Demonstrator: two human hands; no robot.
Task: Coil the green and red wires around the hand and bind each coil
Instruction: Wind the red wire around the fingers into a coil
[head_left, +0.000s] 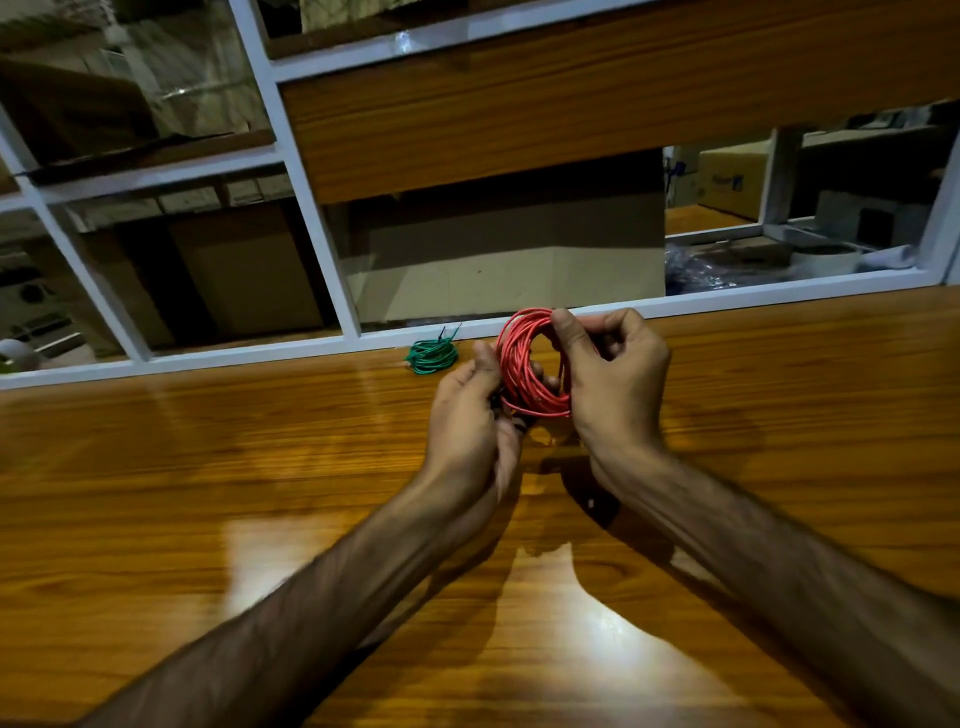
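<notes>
Both hands held the red coil (527, 364) upright. The left hand (470, 415) gripped its left side, the right hand (615, 374) pinched its top. The green coil (432, 356) lay just beyond the left fingers.

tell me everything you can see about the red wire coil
The red wire coil is a round bundle of many loops of thin, plastic-coated wire, held upright above the wooden table. The left hand grips its near-left side, and the right hand pinches its top right. No binding is visible.
</notes>
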